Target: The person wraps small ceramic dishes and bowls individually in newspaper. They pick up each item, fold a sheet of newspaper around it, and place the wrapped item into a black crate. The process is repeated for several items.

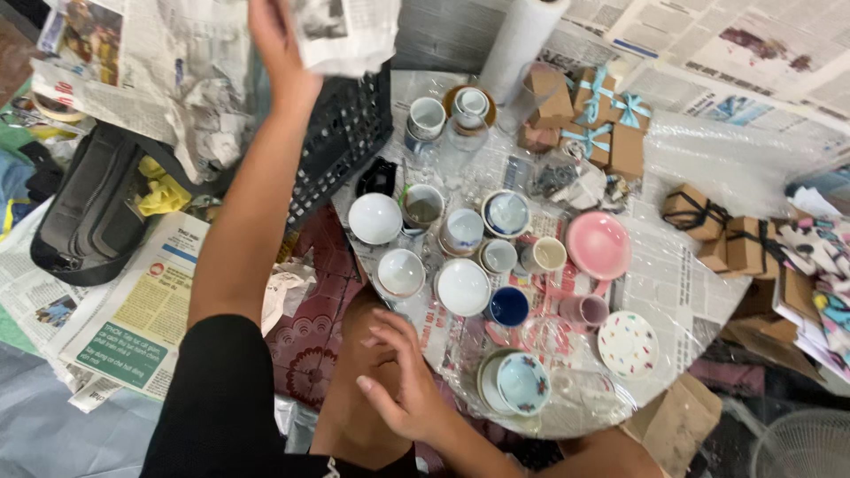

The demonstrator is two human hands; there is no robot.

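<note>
left hand (282,35) is up high at the top of the view, fingers closed on a crumpled sheet of newspaper (341,34), thin grey print paper bunched and creased where it is gripped. it hangs above a black plastic crate (345,133) with a grid wall. right hand (403,376) sits low near the person's knee, open, fingers loosely spread and slightly curled, holding nothing, just off the near edge of the round table (682,301). the tabletop is covered in newspaper under a glossy, wrinkled clear plastic film. nearest that open hand: a small white bowl (401,272), round and smooth, and a larger white bowl (462,287) turned dome-up just beside it. a deep blue glazed cup (508,306) stands next to that. further right, a shiny pink bowl (598,244) and a flat white plate with coloured specks (627,343). at the near rim, a pale blue floral bowl (522,383) rests on stacked saucers. at the far side, brown cardboard gift boxes with light blue ribbon (595,115).
</note>
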